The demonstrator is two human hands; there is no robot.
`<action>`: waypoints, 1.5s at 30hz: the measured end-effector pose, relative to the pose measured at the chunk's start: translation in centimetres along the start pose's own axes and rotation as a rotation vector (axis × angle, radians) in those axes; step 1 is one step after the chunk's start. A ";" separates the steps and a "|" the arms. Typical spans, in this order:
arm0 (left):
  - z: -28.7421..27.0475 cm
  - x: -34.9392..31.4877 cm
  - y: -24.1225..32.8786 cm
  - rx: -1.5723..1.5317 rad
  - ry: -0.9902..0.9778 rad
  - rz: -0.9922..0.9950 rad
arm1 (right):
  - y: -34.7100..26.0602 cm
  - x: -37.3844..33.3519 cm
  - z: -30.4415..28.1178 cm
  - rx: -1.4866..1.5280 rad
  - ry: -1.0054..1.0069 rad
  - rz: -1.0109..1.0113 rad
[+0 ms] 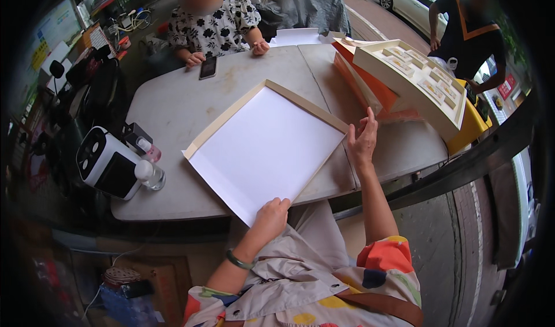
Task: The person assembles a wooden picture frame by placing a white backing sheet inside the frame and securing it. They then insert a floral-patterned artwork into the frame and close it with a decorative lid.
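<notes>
A shallow white tray (266, 148) with a cream rim lies on the worktop (167, 119) between the hands, its near corner jutting past the edge. The left hand (272, 216) pinches the tray's near side; the right hand (362, 139) is open beside the right corner, contact unclear. A red sign (507, 87) carries pale markings too small to read.

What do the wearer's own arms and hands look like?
Both the left hand and the right hand are ungloved. A dark, rounded bangle circles the left wrist; the right wrist shows none. The short sleeves carry bold patches, including orange-red, dark blue and yellow.
</notes>
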State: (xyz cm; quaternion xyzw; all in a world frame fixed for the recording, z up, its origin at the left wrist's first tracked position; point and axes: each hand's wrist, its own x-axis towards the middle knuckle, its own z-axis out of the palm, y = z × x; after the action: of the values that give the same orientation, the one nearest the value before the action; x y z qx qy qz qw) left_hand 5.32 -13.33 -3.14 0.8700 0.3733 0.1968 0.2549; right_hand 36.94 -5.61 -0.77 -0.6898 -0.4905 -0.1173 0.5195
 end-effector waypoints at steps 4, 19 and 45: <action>-0.3 0.2 -0.2 -0.038 -0.001 -0.016 | -9.9 1.3 -6.3 0.132 0.047 -0.507; 3.6 6.8 0.6 -0.246 0.002 -0.086 | -18.5 -1.8 -16.6 0.433 0.694 -0.830; 1.8 8.5 0.6 -0.310 -0.058 -0.356 | -8.0 -11.7 -4.4 0.295 -0.938 -0.287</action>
State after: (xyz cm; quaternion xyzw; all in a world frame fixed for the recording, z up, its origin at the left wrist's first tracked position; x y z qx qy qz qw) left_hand 12.02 -7.83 -2.91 0.7462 0.4787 0.1785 0.4269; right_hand 26.32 -15.88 -1.87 -0.5133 -0.7719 0.2052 0.3141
